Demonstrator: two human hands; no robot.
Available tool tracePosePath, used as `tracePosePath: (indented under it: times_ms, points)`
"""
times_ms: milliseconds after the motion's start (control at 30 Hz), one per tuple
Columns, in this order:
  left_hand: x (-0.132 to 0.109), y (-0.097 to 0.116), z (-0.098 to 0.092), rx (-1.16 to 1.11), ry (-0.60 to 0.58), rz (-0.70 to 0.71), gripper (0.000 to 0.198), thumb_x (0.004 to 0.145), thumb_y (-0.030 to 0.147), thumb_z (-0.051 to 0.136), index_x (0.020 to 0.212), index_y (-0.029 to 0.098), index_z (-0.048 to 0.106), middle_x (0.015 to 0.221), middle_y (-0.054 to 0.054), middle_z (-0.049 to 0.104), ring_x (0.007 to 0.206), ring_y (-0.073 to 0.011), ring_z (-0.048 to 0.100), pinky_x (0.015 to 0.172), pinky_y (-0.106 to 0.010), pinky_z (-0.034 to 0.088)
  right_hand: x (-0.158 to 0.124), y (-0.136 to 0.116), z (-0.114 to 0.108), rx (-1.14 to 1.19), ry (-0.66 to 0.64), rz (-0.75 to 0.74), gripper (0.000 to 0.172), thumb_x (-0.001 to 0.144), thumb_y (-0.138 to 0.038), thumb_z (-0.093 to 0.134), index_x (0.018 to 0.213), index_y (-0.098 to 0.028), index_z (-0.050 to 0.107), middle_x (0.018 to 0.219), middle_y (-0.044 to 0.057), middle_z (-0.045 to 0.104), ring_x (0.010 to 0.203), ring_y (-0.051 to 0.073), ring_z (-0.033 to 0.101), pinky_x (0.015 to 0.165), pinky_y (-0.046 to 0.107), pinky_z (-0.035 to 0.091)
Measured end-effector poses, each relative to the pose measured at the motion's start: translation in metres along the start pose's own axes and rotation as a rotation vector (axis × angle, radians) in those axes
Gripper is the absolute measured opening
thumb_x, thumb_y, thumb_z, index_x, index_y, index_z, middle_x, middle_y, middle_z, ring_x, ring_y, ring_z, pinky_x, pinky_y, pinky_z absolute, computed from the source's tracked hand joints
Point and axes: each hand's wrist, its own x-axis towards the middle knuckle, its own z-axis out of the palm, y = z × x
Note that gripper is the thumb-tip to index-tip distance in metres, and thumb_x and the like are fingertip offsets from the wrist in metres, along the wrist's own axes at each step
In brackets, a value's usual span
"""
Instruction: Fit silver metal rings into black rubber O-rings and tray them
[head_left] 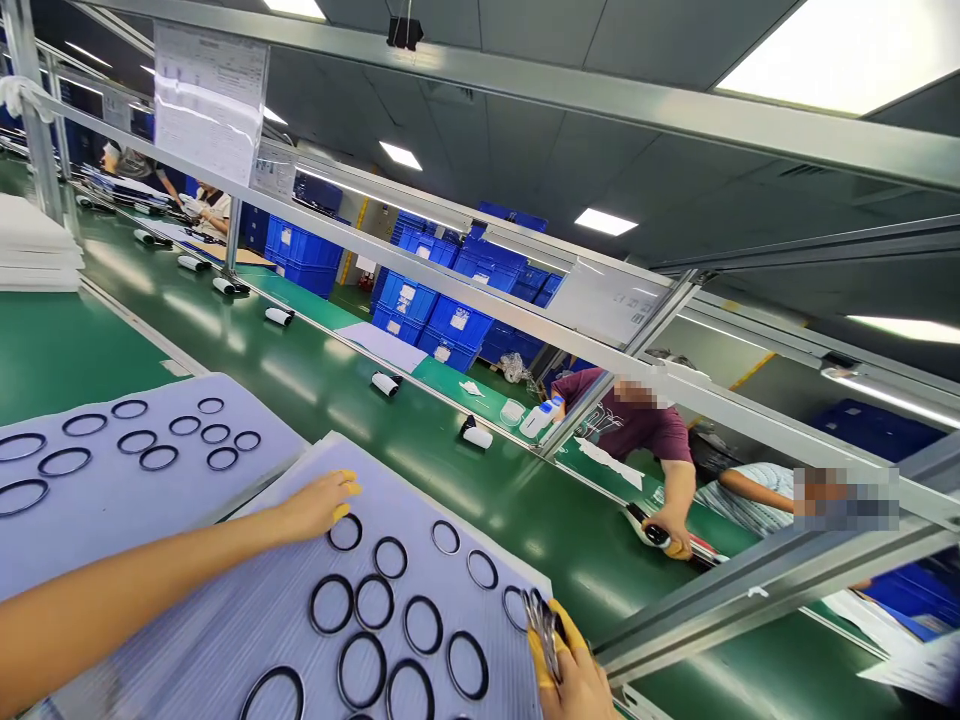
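Observation:
My left hand [315, 505], with yellow finger cots, rests flat on a pale lavender corrugated plastic sheet [247, 620] just above a black rubber O-ring [345, 532]. Several more O-rings of different sizes lie spread over that sheet. My right hand [570, 670], also with yellow cots, sits at the sheet's lower right corner and pinches a small shiny metal tool [544, 630]; its exact kind is hard to tell. A second sheet [127, 510] with several smaller O-rings lies to the left, overlapped by the first.
A green conveyor belt [375, 450] runs diagonally, carrying white and black cylindrical parts [386, 383]. A co-worker in a maroon shirt [637, 425] handles one beyond an aluminium rail [480, 320]. Blue crates [442, 320] stand behind, and white sheets [37, 245] are stacked at far left.

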Motion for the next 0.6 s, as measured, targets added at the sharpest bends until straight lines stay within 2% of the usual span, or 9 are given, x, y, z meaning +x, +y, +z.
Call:
tracePosePath:
  times_ms: [67, 100, 200, 300, 367, 433, 533, 600]
  points:
    - [-0.013, -0.013, -0.009, -0.010, 0.004, -0.063, 0.038, 0.087, 0.012, 0.047, 0.123, 0.013, 0.061, 0.142, -0.017, 0.050, 0.130, -0.0293, 0.049, 0.111, -0.048, 0.036, 0.034, -0.034, -0.003, 0.088, -0.031, -0.085, 0.034, 0.084, -0.026, 0.045, 0.084, -0.017, 0.077, 0.130, 0.020, 0.064, 0.087, 0.033, 0.069, 0.080, 0.045, 0.055]
    - [-0.018, -0.017, -0.012, -0.018, 0.006, -0.087, 0.039, 0.088, 0.014, 0.047, 0.124, 0.013, 0.061, 0.143, -0.017, 0.049, 0.130, -0.0294, 0.049, 0.111, -0.047, 0.036, 0.051, -0.055, -0.002, 0.128, -0.045, -0.122, 0.032, 0.084, -0.022, 0.046, 0.083, -0.018, 0.077, 0.137, 0.017, 0.059, 0.094, 0.033, 0.067, 0.088, 0.045, 0.052]
    - [-0.032, -0.022, -0.020, -0.053, 0.019, -0.134, 0.041, 0.088, 0.018, 0.049, 0.127, 0.014, 0.059, 0.145, -0.016, 0.048, 0.131, -0.0286, 0.049, 0.111, -0.046, 0.037, 0.095, -0.118, 0.008, 0.232, -0.081, -0.190, 0.033, 0.083, -0.014, 0.049, 0.099, -0.019, 0.077, 0.136, 0.017, 0.061, 0.103, 0.034, 0.065, 0.093, 0.047, 0.047]
    - [-0.049, -0.024, -0.026, -0.093, 0.033, -0.152, 0.042, 0.086, 0.020, 0.052, 0.128, 0.018, 0.059, 0.146, -0.012, 0.048, 0.130, -0.0258, 0.050, 0.110, -0.044, 0.040, 0.118, -0.158, 0.026, 0.346, -0.115, -0.196, 0.031, 0.080, -0.007, 0.055, 0.097, -0.018, 0.077, 0.132, 0.017, 0.064, 0.109, 0.033, 0.064, 0.097, 0.049, 0.044]
    - [-0.066, -0.027, -0.030, -0.124, 0.059, -0.158, 0.043, 0.086, 0.020, 0.052, 0.128, 0.022, 0.059, 0.147, -0.009, 0.047, 0.130, -0.0243, 0.051, 0.109, -0.043, 0.041, 0.124, -0.165, 0.038, 0.432, -0.132, -0.138, 0.020, 0.080, -0.008, 0.061, 0.089, -0.017, 0.076, 0.129, 0.016, 0.066, 0.113, 0.032, 0.063, 0.099, 0.050, 0.043]
    - [-0.087, -0.031, -0.032, -0.166, 0.117, -0.161, 0.043, 0.087, 0.023, 0.051, 0.129, 0.027, 0.059, 0.148, -0.005, 0.047, 0.130, -0.0238, 0.050, 0.110, -0.044, 0.041, 0.127, -0.160, 0.048, 0.529, -0.141, -0.020, 0.010, 0.087, -0.019, 0.063, 0.085, -0.015, 0.072, 0.116, 0.012, 0.071, 0.106, 0.027, 0.066, 0.094, 0.048, 0.048]
    - [-0.127, -0.038, -0.031, -0.216, 0.220, -0.190, 0.042, 0.091, 0.028, 0.049, 0.132, 0.037, 0.056, 0.148, 0.002, 0.046, 0.132, -0.0224, 0.049, 0.112, -0.043, 0.040, 0.135, -0.144, 0.056, 0.695, -0.154, 0.173, 0.026, 0.097, -0.035, 0.053, 0.095, -0.013, 0.067, 0.096, 0.004, 0.073, 0.086, 0.020, 0.071, 0.079, 0.039, 0.057]
    - [-0.154, -0.042, -0.027, -0.228, 0.275, -0.239, 0.041, 0.093, 0.030, 0.048, 0.132, 0.042, 0.054, 0.149, 0.006, 0.045, 0.133, -0.0213, 0.048, 0.113, -0.042, 0.038, 0.143, -0.140, 0.059, 0.784, -0.168, 0.240, 0.029, 0.099, -0.038, 0.051, 0.103, -0.013, 0.065, 0.095, 0.004, 0.072, 0.083, 0.018, 0.071, 0.075, 0.037, 0.058]
